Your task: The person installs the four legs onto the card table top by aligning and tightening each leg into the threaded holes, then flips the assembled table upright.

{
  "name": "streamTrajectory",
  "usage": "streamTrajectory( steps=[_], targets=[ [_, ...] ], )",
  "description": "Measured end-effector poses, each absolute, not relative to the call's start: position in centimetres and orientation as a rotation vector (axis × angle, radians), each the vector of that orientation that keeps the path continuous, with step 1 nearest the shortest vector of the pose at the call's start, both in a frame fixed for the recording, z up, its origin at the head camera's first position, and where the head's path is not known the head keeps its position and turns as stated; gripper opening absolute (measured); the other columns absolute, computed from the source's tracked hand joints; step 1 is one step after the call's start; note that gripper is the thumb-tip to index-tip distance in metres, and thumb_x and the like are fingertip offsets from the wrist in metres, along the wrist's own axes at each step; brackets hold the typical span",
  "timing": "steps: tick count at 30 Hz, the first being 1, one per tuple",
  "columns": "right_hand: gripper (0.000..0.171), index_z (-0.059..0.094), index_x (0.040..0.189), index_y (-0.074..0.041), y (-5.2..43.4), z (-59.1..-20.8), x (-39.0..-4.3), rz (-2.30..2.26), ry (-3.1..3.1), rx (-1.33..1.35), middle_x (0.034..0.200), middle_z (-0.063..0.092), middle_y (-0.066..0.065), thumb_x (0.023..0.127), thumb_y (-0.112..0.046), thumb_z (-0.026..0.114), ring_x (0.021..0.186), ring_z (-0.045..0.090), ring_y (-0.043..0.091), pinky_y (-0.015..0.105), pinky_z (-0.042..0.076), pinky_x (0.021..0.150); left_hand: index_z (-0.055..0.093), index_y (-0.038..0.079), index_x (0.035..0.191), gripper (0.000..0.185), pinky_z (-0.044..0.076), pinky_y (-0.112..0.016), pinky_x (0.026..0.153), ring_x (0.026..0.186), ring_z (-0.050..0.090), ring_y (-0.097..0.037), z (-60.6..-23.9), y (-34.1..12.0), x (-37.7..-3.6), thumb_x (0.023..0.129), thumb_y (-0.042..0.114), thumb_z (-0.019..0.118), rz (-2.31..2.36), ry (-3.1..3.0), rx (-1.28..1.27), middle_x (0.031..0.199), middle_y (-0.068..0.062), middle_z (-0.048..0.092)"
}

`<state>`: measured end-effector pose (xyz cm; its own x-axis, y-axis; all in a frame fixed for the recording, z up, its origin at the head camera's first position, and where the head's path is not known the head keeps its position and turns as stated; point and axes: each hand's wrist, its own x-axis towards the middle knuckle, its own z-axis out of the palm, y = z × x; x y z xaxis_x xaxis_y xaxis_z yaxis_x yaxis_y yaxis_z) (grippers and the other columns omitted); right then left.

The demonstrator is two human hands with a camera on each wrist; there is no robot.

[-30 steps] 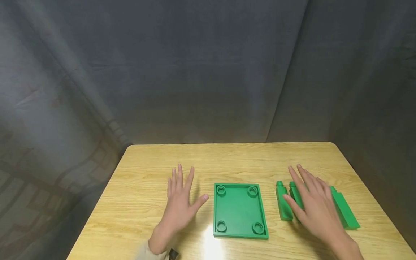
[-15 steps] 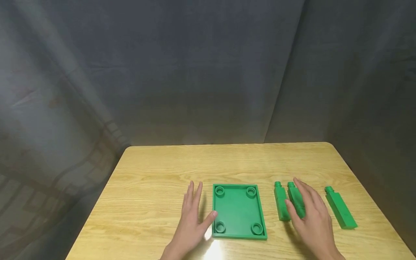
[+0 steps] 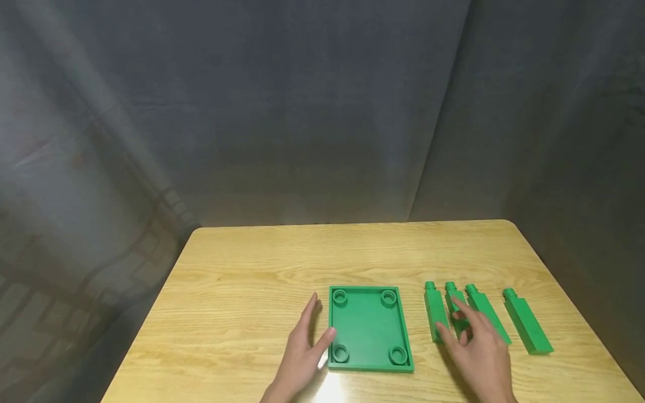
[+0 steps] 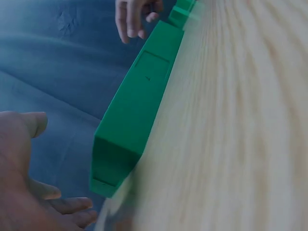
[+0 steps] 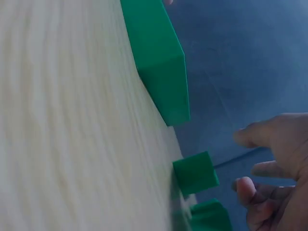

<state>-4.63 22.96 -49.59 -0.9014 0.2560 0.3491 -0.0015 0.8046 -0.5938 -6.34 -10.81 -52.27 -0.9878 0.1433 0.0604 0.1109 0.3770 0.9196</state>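
Green plastic tray (image 3: 369, 327), square-socketed; left fingers (image 3: 314, 336) relaxed beside; right fingers (image 3: 461, 322) loosely touching pegs (image 3: 456, 313).

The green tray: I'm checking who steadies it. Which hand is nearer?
Left. The left hand lies at the green tray's left edge; the right hand is over the pegs.

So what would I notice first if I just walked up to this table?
The bright green tray lying flat in the middle of the wooden table, with a round socket in each corner. Right of it lie four green pegs in a row. The left hand touches the tray's edge; the right hand reaches the pegs.
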Motion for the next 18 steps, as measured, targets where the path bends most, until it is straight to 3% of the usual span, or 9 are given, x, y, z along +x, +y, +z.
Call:
streamTrajectory(
  steps=[7, 11, 15, 18],
  targets=[
    [0.071, 0.070, 0.143, -0.002, 23.1, -50.5, -4.7, 0.761, -2.680, -0.222, 0.113, 0.075, 0.021, 0.083, -0.026, 0.100, 0.061, 0.050, 0.008, 0.026, 0.041, 0.046, 0.027, 0.016, 0.177, 0.085, 0.011, -0.078, 0.131, 0.164, 0.024, -0.054, -53.2, -11.0, -6.4, 0.109, 0.041, 0.071, 1.682, 2.573, 0.260, 0.173, -0.015, 0.046],
    [0.074, 0.072, 0.142, -0.002, 23.0, -50.6, -4.7, 0.710, -2.741, -0.232, 0.117, 0.073, 0.030, 0.080, -0.031, 0.101, 0.065, 0.066, 0.028, 0.039, 0.051, 0.046, 0.028, 0.015, 0.177, 0.087, 0.009, -0.084, 0.127, 0.162, 0.016, -0.062, -53.5, -10.9, -6.4, 0.108, 0.046, 0.071, 1.593, 2.603, 0.298, 0.175, -0.018, 0.042],
    [0.071, 0.073, 0.139, -0.001, 22.7, -50.6, -4.6, 0.685, -2.792, -0.242, 0.126, 0.072, 0.034, 0.082, -0.034, 0.100, 0.090, 0.075, 0.052, 0.057, 0.062, 0.056, 0.030, 0.012, 0.176, 0.093, 0.010, -0.080, 0.130, 0.165, 0.021, -0.056, -53.8, -10.8, -6.3, 0.105, 0.053, 0.073, 1.451, 2.664, 0.379, 0.177, -0.020, 0.037],
    [0.069, 0.074, 0.136, 0.001, 22.7, -50.7, -4.6, 0.679, -2.813, -0.227, 0.127, 0.073, 0.035, 0.083, -0.034, 0.099, 0.093, 0.075, 0.055, 0.056, 0.062, 0.054, 0.030, 0.011, 0.176, 0.100, 0.008, -0.072, 0.135, 0.167, 0.024, -0.046, -53.9, -10.7, -6.2, 0.101, 0.055, 0.077, 1.388, 2.681, 0.428, 0.179, -0.016, 0.035]
  ],
)
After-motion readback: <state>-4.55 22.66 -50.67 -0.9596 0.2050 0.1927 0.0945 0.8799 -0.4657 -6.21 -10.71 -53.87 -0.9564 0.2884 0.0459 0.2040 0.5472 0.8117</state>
